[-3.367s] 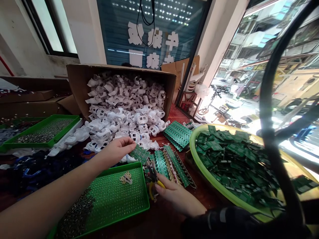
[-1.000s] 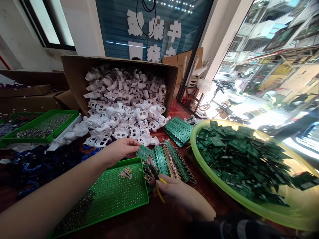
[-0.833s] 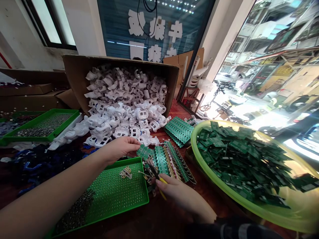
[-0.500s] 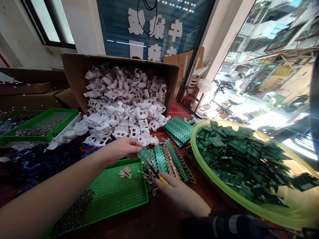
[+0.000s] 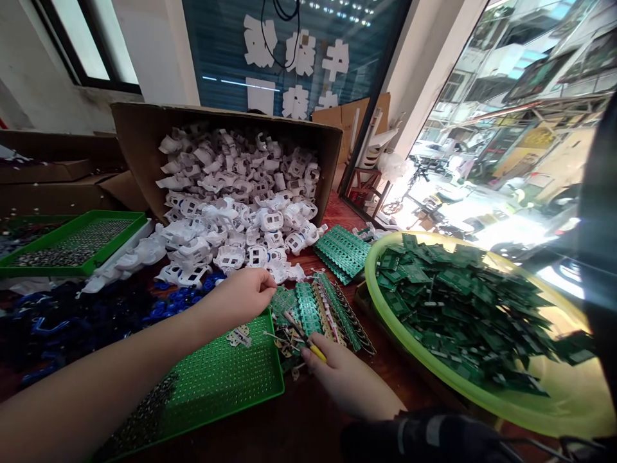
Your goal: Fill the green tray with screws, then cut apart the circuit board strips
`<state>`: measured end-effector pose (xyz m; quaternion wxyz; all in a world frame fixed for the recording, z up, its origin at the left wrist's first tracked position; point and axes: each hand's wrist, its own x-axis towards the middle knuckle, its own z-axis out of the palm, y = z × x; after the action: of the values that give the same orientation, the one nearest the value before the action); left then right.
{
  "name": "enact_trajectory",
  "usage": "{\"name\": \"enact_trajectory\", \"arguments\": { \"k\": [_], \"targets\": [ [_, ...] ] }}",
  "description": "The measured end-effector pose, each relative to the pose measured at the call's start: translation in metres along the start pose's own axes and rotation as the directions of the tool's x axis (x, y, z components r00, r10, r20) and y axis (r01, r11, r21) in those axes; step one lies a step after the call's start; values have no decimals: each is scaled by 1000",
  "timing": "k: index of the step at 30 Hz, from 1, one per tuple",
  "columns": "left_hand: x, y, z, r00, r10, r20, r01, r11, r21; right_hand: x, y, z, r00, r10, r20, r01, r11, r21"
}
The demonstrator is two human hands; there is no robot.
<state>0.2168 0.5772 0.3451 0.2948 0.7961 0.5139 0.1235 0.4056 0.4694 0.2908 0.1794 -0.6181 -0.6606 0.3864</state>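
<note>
My left hand reaches across the green tray, its fingers pinched at the upper left corner of a small green circuit board. The fingertips partly cover that corner. In my right hand is a slim tool with a yellow handle and a dark shaft, pointing up and left toward the board; its exact kind is unclear. Strips of joined circuit boards lie just beyond the tool. Small tan and white parts sit beneath its tip, beside the perforated green tray.
A yellow tub of green boards stands at the right. A tipped cardboard box spills white plastic shells behind the hands. Dark blue parts and another green tray lie left. Stacked green panels rest beyond the strips.
The view has shifted slightly. My left hand has turned a little, with its fingers more curled at the board corner. My right hand keeps the tool in nearly the same place.
</note>
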Motion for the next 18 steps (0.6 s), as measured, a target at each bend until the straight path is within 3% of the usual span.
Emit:
{"name": "enact_trajectory", "arguments": {
  "k": [6,9,13,18],
  "targets": [
    [-11,26,5,1000,20,-20,-17,989,147,1,-15,0,993,114,-37,-118,983,-139],
    [-10,36,6,998,56,-37,-50,987,156,4,-12,-1,990,93,-104,-102,991,-86],
    [5,23,5,998,35,-43,-38,997,-64,6,6,-2,984,14,-180,0,997,81],
    [17,-1,6,1000,-18,6,19,968,-252,5,10,-4,994,-77,-83,90,982,167]
  ]
}}
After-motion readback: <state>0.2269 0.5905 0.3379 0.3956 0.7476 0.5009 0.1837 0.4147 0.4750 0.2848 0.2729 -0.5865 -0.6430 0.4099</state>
